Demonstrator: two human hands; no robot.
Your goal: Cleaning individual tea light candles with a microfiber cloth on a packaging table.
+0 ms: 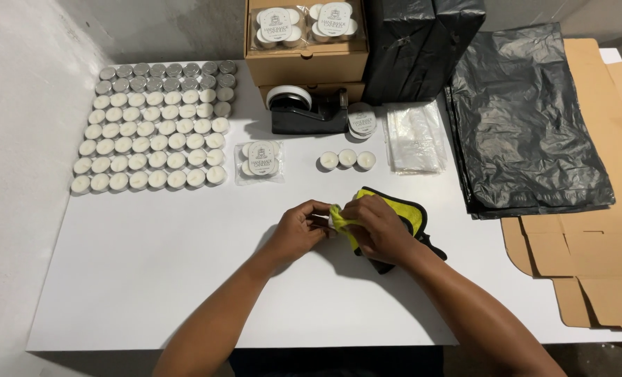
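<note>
**Both hands on a yellow cloth at mid-tabletop**

I see my left hand (298, 225) and right hand (375, 225) brought close together near the middle of the white tabletop (150, 279). Both are closed on the yellow cloth with black edging (393, 211): the right grips a bunched part of it, and the left pinches something small against that bunch, too hidden by the fingers for me to tell what. The rest of the cloth lies on the tabletop under and behind my right hand.

Just beyond the hands stand three loose white tealight candles in metal cups (347, 160) in a row. To their left lies one clear packet of tealights with a round label (258, 161). Further left is a block of tealights (154, 126) laid out in rows; I count about seven rows, the nearest ones roughly eight across, though I cannot give an exact total.

Behind the three candles sits one black tape dispenser (307, 112), a small stack of round labels (361, 120) just beside it, and a pile of clear plastic bags (414, 136). Two brown cardboard boxes (304, 66) are stacked at the back, the top one holding two packets. To the right lie black plastic sheets (527, 126) and flat cardboard (604, 244).
</note>
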